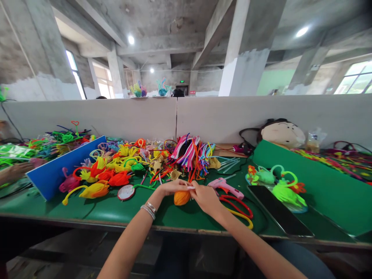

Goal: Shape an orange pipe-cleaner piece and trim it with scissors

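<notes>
Near the front of the green table, my left hand and my right hand meet with closed, pinching fingertips. Between and just below them is an orange, rounded fuzzy pipe-cleaner piece, its top covered by my fingers. Both hands grip it around that top; the exact finger contact is partly hidden. Right of my right hand lies a pink glue gun. Red pipe-cleaner loops and a yellow bent pipe cleaner rest beside my right wrist. A small round white disc with a red rim lies left of my left hand.
Yellow-orange pipe-cleaner birds pile up by a blue divider. Behind my hands stands a bundle of coloured pipe cleaners. A dark phone, green swan figures and a green divider are rightward. Another person's hand shows far left.
</notes>
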The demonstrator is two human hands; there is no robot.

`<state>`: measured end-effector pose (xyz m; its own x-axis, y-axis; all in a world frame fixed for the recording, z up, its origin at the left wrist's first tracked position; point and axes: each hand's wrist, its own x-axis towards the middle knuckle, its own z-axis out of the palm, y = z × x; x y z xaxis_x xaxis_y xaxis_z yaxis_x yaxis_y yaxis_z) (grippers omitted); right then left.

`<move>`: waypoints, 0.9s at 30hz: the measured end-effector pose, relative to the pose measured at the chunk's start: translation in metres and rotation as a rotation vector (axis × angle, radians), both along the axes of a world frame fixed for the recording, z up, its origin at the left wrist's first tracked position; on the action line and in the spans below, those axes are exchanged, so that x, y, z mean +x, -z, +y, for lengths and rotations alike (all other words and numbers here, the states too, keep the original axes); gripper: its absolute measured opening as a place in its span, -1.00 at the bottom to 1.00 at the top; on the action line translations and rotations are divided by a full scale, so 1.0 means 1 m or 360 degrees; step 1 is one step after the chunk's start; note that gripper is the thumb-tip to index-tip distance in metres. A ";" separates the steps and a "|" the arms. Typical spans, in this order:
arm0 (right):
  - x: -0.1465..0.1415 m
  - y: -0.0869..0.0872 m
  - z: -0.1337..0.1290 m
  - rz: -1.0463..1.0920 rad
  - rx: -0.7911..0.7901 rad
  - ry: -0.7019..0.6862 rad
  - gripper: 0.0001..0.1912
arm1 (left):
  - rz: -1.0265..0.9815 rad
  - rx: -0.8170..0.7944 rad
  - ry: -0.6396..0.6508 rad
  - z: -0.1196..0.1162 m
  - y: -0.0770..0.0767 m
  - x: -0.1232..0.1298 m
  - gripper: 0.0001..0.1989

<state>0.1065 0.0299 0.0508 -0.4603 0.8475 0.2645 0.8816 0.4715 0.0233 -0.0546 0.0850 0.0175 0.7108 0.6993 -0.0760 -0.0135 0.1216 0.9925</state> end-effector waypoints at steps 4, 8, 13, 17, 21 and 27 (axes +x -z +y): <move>0.002 -0.003 0.008 0.0009 0.0065 -0.0033 -0.68 | -0.0142 -0.0152 -0.0052 0.001 0.008 0.004 -0.58; 0.006 -0.002 0.012 -0.0011 0.0150 -0.0041 -0.64 | -0.0248 -0.0402 -0.0093 0.003 0.006 0.007 -0.60; 0.010 0.000 0.016 -0.0057 0.0212 -0.0033 -0.70 | -0.0241 -0.0432 -0.0066 -0.001 -0.003 0.008 -0.56; 0.015 0.002 0.017 -0.0054 0.0248 -0.0087 -0.73 | -0.0220 -0.0442 -0.0180 -0.001 -0.003 0.008 -0.58; 0.019 0.004 0.016 0.0040 0.0299 -0.0045 -0.71 | -0.0229 -0.0342 -0.0152 0.000 0.002 0.007 -0.62; 0.018 0.007 0.016 0.0258 0.0321 -0.0058 -0.71 | -0.0278 -0.0229 -0.0195 0.000 0.003 0.003 -0.71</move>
<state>0.1249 0.0457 0.0437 -0.4276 0.7536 0.4992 0.8639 0.5033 -0.0198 -0.0520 0.0848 0.0146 0.6326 0.7718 -0.0643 -0.2066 0.2482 0.9464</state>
